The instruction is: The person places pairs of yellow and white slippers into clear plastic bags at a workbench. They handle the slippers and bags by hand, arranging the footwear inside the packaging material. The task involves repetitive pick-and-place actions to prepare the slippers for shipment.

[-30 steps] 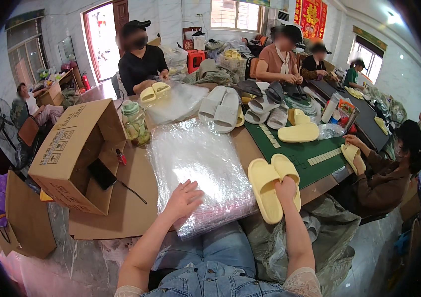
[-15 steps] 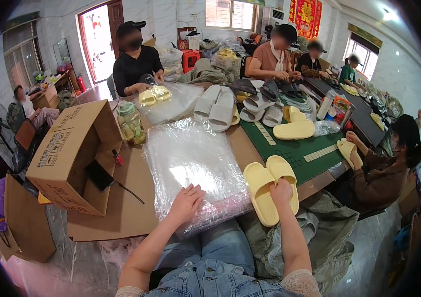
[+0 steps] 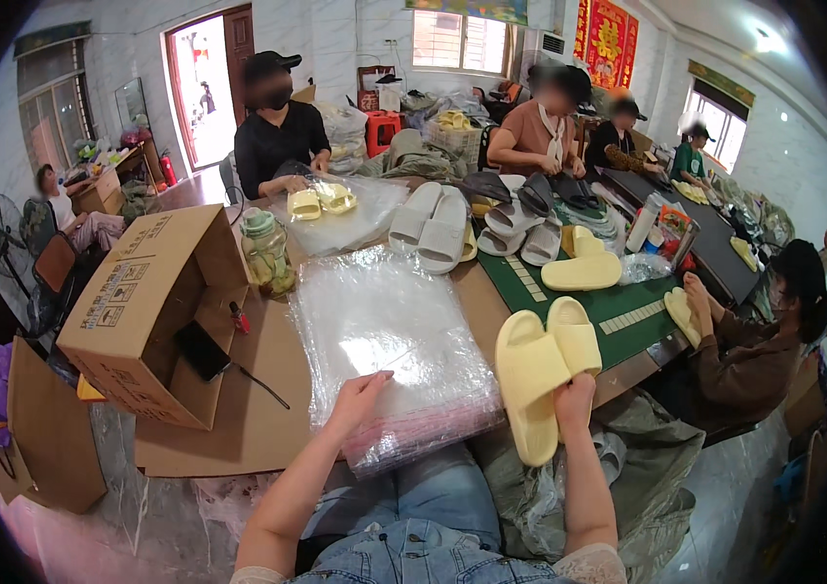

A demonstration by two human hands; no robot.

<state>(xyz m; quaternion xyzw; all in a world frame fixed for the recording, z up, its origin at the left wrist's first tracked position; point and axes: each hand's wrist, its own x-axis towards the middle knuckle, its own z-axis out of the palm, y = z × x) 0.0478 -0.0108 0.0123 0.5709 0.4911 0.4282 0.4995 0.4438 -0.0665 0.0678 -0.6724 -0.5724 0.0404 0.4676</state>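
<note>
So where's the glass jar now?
The jar stands left of centre in the head view, between the cardboard box and the stack of plastic bags.

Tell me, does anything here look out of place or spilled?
No spill shows. The cardboard box seems oddly placed: it lies on its side, open toward the clear plastic stack, with a black phone at its mouth. The yellow slippers in the right hand look undamaged.

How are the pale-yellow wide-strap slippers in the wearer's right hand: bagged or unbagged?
Unbagged: the slippers show bare, gripped directly by the right hand.
</note>
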